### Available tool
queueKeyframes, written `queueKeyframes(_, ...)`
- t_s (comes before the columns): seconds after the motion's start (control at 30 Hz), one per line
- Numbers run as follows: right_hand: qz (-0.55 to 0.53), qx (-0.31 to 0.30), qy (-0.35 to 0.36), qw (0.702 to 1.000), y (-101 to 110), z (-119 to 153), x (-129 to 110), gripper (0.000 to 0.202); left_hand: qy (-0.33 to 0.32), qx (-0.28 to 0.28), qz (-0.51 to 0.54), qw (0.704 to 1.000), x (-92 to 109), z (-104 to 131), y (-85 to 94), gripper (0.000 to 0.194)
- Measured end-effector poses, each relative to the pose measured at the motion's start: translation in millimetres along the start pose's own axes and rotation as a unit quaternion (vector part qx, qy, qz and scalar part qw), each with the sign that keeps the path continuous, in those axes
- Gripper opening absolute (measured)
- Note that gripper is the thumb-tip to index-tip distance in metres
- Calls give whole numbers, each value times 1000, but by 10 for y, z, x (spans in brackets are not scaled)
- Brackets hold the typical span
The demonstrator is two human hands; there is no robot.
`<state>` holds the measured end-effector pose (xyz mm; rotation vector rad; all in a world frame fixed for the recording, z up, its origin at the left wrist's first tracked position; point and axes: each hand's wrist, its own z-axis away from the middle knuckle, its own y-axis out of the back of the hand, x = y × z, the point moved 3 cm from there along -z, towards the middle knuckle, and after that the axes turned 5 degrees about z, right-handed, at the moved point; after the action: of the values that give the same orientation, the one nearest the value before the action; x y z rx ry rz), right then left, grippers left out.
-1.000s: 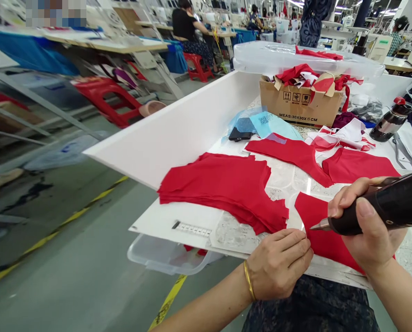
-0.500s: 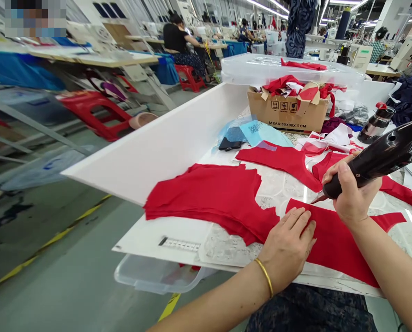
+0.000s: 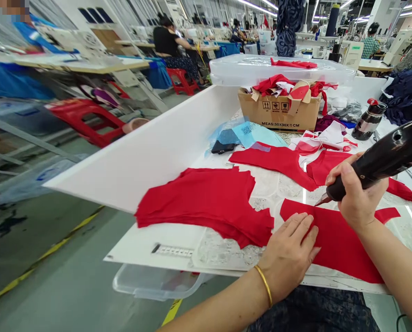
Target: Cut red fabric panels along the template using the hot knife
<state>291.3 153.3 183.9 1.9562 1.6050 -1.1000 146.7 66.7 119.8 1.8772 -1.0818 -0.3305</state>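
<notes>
My left hand (image 3: 292, 249) lies palm down on a cut piece of red fabric (image 3: 347, 249), fingers stretched flat near its upper left part. A gold bangle circles that wrist. In my right hand (image 3: 360, 198) is a black handheld power tool (image 3: 396, 145), fingers wrapped round its front end. Its narrow metal tip (image 3: 322, 199) points down left and meets the fabric's upper edge, just beyond my left fingertips; whether it touches the cloth I cannot tell. Left of my hands rests a stack of red fabric pieces (image 3: 206, 196). Another red piece (image 3: 275, 159) lies behind.
A white upright panel (image 3: 140, 143) borders the table on the left. Behind are a cardboard box (image 3: 278, 113) of scraps, a dark flat object (image 3: 223, 146) and a dark bottle (image 3: 369, 122). A clear plastic bin (image 3: 157, 283) sits below the table edge. Co-workers sit farther back.
The tool's tip has moved a little to the right along the fabric's upper edge. My left hand has also slid slightly right on the cloth. The whole view has shifted slightly.
</notes>
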Motion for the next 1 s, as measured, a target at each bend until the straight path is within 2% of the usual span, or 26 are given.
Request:
queueKeyframes(0.17, 28, -18, 1, 999, 219, -24, -12, 30, -14, -6, 19, 1000, 111, -3, -52, 31)
queueKeyframes(0.47, 32, -1, 5, 999, 267, 0, 4, 24, -13, 0, 12, 1000, 134, -93, -78, 32)
queueKeyframes(0.73, 83, 8, 7, 997, 589, -55, -56, 29, -32, 8, 42, 999, 297, -181, -188, 33)
queueKeyframes(1.0, 70, 27, 9, 997, 622, -57, -65, 26, -46, -25, 35, 998, 371, -292, -315, 29)
